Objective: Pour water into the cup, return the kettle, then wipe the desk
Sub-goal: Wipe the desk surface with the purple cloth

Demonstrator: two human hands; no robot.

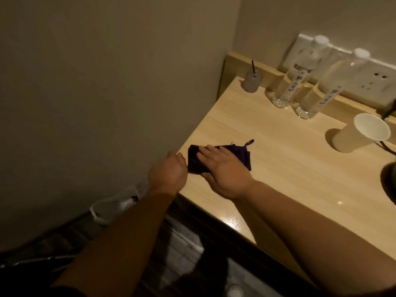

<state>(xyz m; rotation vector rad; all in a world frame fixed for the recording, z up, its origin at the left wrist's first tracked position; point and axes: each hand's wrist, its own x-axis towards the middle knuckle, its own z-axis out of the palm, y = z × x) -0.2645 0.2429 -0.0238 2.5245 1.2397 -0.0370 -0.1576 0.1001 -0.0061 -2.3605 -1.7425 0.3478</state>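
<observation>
A dark purple cloth (pixel 195 159) lies folded near the left front corner of the light wooden desk (pixel 289 168). My right hand (pixel 225 170) presses flat on the cloth, fingers stretched toward the left. My left hand (pixel 169 173) is curled at the desk's left edge, right beside the cloth; whether it pinches the cloth is hidden. A white paper cup (pixel 360 136) stands at the right of the desk. A dark rounded shape (pixel 390 181) at the right frame edge is cut off and I cannot identify it.
Two clear water bottles (pixel 287 82) (pixel 321 91) with white caps stand at the back by a wall socket panel (pixel 377 82). A small grey holder with a dark stick (pixel 251 81) sits in the back left corner. A plastic bag (pixel 115 204) lies on the floor by the wall.
</observation>
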